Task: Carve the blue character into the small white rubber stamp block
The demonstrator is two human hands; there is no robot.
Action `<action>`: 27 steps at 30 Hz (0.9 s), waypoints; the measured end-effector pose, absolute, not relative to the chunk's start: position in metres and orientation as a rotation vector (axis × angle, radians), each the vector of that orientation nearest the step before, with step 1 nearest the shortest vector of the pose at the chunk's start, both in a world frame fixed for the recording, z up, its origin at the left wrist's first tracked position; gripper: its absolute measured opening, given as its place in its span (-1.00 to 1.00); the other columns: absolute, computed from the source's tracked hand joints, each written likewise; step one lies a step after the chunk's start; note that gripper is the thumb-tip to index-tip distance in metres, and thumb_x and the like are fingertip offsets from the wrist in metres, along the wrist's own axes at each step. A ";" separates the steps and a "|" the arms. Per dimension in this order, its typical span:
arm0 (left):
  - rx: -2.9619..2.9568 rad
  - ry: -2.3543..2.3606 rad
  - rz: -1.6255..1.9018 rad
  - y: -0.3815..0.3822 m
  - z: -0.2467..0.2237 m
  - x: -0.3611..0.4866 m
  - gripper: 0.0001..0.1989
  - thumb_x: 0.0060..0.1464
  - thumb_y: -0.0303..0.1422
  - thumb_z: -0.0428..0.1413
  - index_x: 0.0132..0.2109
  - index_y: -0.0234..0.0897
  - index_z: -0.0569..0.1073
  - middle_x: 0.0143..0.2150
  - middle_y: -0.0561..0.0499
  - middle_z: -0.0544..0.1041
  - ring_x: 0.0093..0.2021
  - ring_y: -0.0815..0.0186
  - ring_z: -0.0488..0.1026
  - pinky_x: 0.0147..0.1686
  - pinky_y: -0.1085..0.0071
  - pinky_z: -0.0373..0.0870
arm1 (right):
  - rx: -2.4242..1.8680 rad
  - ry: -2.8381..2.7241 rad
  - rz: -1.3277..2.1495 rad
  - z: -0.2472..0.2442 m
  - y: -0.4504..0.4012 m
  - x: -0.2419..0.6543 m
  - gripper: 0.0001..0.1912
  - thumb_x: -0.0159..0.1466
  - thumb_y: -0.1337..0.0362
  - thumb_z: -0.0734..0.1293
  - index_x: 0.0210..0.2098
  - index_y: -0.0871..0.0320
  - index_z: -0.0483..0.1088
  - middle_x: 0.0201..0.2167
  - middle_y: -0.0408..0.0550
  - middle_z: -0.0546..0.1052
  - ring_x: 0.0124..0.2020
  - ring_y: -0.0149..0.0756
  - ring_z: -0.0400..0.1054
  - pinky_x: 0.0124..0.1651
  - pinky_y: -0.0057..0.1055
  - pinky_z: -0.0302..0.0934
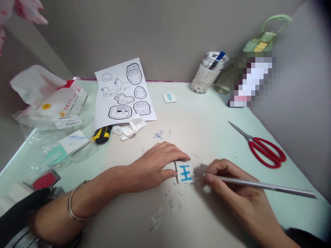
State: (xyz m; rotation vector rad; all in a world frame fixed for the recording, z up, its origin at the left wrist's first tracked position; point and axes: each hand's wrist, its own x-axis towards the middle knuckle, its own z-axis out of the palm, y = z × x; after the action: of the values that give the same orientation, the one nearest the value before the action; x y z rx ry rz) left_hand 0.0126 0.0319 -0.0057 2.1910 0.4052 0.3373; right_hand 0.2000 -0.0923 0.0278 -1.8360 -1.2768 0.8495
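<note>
Between the thumb and fingers of my left hand (162, 162) a small white block (189, 168), eraser-like, is held against the mat. Blue strokes are marked on its top. My right hand (232, 193) grips a slim silver craft knife (258, 185) like a pen, its thin tip pointing left at the block's right edge. Whether the tip touches the block I cannot tell. Thin shavings (180, 204) and blue-stained crumbs (158, 134) lie around the block on the beige mat (124, 213).
Red-handled scissors (266, 151) lie at the right. Behind stand a jar of pens (205, 77) and a green-topped bottle (261, 43), with a small marked square (169, 97) nearby. Leftward are a printed sheet (113, 113), crumpled tissue (130, 128), yellow-black cutter (101, 135), tissue pack (62, 103) and red ink pad (46, 179).
</note>
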 end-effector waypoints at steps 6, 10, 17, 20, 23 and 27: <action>2.166 0.420 0.357 0.031 -0.007 0.012 -0.57 0.10 -0.52 0.16 0.12 -0.18 0.36 0.05 0.03 0.47 0.08 0.26 0.30 0.11 0.34 0.16 | -1.859 -1.280 0.815 0.029 -0.092 0.200 -0.80 0.21 0.13 0.31 -0.48 0.06 0.36 -0.58 -0.20 0.41 -0.53 -0.35 0.23 -0.47 -0.44 0.11; 2.153 0.418 0.374 0.031 -0.007 0.013 -0.57 0.10 -0.53 0.16 0.11 -0.18 0.37 0.04 0.04 0.47 0.07 0.28 0.31 0.11 0.34 0.17 | -1.812 -1.342 0.825 0.027 -0.095 0.200 -0.80 0.24 0.15 0.30 -0.47 0.06 0.34 -0.53 -0.17 0.43 -0.48 -0.32 0.27 -0.43 -0.42 0.14; 2.133 0.423 0.372 0.030 -0.005 0.013 -0.60 0.11 -0.55 0.14 0.09 -0.18 0.37 0.00 0.03 0.48 0.05 0.27 0.33 0.10 0.32 0.18 | -1.703 -1.371 0.930 0.022 -0.098 0.197 -0.83 0.27 0.18 0.28 -0.43 0.07 0.33 -0.38 -0.09 0.50 -0.29 -0.23 0.39 -0.34 -0.37 0.20; 2.117 0.418 0.381 0.029 -0.005 0.012 -0.58 0.11 -0.56 0.13 0.10 -0.17 0.36 0.03 0.03 0.46 0.07 0.27 0.32 0.12 0.31 0.16 | -1.700 -1.354 0.958 0.022 -0.097 0.197 -0.83 0.27 0.18 0.29 -0.42 0.07 0.32 -0.37 -0.08 0.51 -0.28 -0.23 0.39 -0.33 -0.36 0.21; 2.101 0.430 0.390 0.028 -0.006 0.011 -0.56 0.10 -0.56 0.13 0.11 -0.15 0.35 0.05 0.01 0.45 0.09 0.26 0.32 0.14 0.29 0.16 | -1.709 -1.350 0.981 0.022 -0.095 0.198 -0.83 0.27 0.17 0.29 -0.42 0.07 0.31 -0.37 -0.07 0.51 -0.28 -0.22 0.38 -0.32 -0.35 0.21; 2.109 0.447 0.402 0.027 -0.006 0.011 -0.58 0.10 -0.57 0.12 0.09 -0.16 0.37 0.03 0.00 0.43 0.08 0.25 0.31 0.14 0.29 0.19 | -1.691 -1.341 0.987 0.022 -0.094 0.197 -0.83 0.27 0.17 0.29 -0.43 0.07 0.31 -0.38 -0.08 0.51 -0.29 -0.21 0.38 -0.31 -0.34 0.22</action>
State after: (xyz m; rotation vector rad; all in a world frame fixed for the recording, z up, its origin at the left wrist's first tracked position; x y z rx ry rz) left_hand 0.0115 0.0274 -0.0059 2.1086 0.4469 0.4022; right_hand 0.1968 -0.0943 0.0218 -1.6912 -1.3405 0.9869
